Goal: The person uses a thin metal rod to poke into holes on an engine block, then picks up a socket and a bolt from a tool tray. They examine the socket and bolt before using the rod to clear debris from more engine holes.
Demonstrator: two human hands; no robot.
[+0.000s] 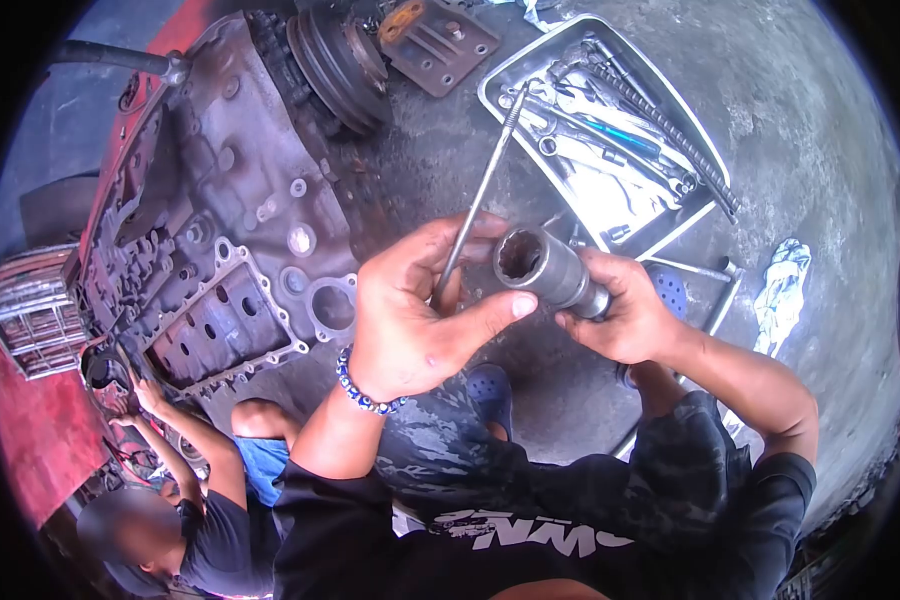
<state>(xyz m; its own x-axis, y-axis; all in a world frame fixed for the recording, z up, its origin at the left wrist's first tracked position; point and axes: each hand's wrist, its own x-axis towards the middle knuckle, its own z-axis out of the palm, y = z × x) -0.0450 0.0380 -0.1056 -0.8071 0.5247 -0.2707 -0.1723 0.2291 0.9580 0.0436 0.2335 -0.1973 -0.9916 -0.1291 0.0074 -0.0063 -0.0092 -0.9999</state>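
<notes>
A thick metal socket [562,268] is gripped by my right hand [625,310], its toothed open end facing up and to the left. My left hand [410,310], with a beaded bracelet at the wrist, has its fingers round a long thin metal rod [490,175] that points up and to the right, its tip over the tray's edge. The left thumb reaches toward the socket's open end; whether it touches cannot be made out. To the left of my hands lies a large engine block [260,130] with a rectangular opening and bolt holes.
A metal tray [490,95] holds wrenches and other tools. Near it are a pulley [335,70], a rusty bracket [440,50] and a crumpled wrapper [782,285]. At the lower left a co-worker [210,540] reaches toward the engine. A metal stand [720,300] is beside my leg.
</notes>
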